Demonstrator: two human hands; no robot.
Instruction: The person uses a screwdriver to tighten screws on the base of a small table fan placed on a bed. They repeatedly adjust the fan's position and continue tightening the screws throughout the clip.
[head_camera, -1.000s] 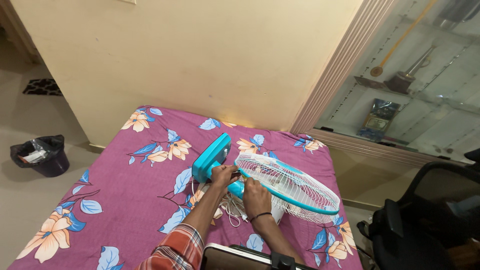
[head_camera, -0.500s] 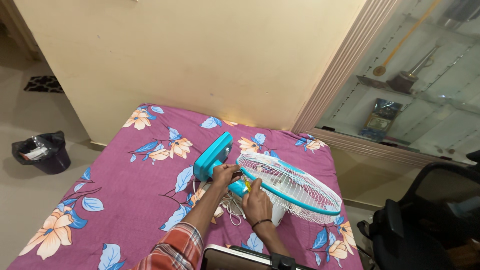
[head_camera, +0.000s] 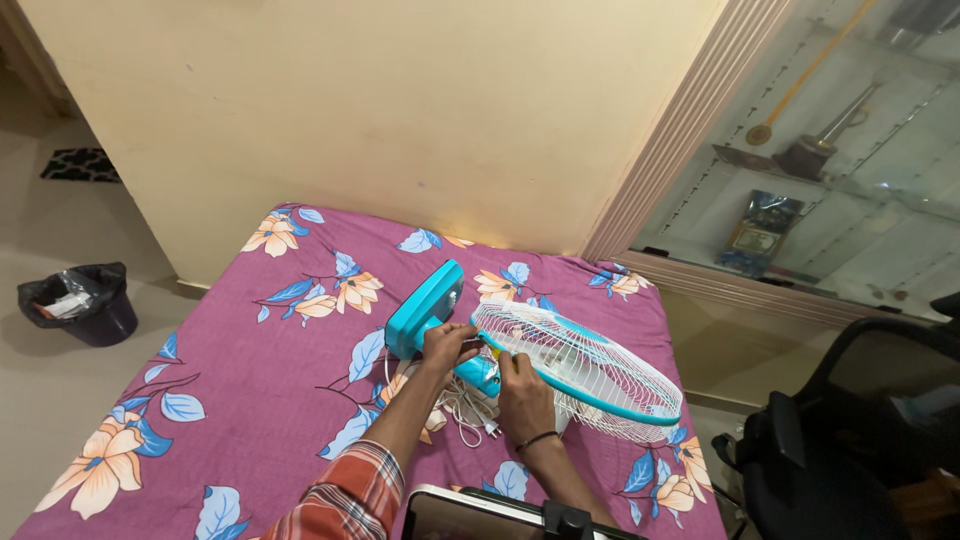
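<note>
Fan (head_camera: 520, 355), one only, lies on its side near the middle of the bed (head_camera: 250, 400), its round white cage toward the bed's right edge, its blue base toward the wall. Left hand (head_camera: 448, 345) is closed around the blue neck; right hand (head_camera: 522, 395) grips the cage's rim beside it. One white cord (head_camera: 465, 410) lies under them. Left of the fan the bed has much open room. One black bin (head_camera: 80, 303) stands on the floor, well apart from the bed.

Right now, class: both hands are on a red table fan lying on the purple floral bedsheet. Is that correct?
Not quite. The head view shows the table fan is turquoise with a white grille, not red. The left hand and right hand are indeed on it, and it lies on the purple floral bedsheet.
</note>
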